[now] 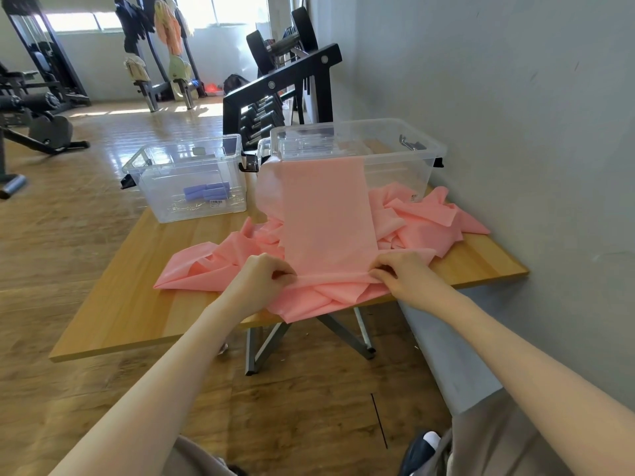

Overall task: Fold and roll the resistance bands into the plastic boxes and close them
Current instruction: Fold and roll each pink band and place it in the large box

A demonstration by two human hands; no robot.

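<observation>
A long pink resistance band (326,214) lies stretched flat from the near table edge up against the front of the large clear plastic box (405,149). More pink band material is bunched around it on the table. My left hand (264,276) pinches the band's near left corner. My right hand (398,273) pinches the near right corner. A smaller clear plastic box (161,180) stands open at the left, with folded purple bands (206,192) inside.
The wooden table (137,304) stands against a grey wall (515,115) on the right. A black dumbbell rack (285,87) is behind the boxes. Gym machines stand at the far left on the wooden floor.
</observation>
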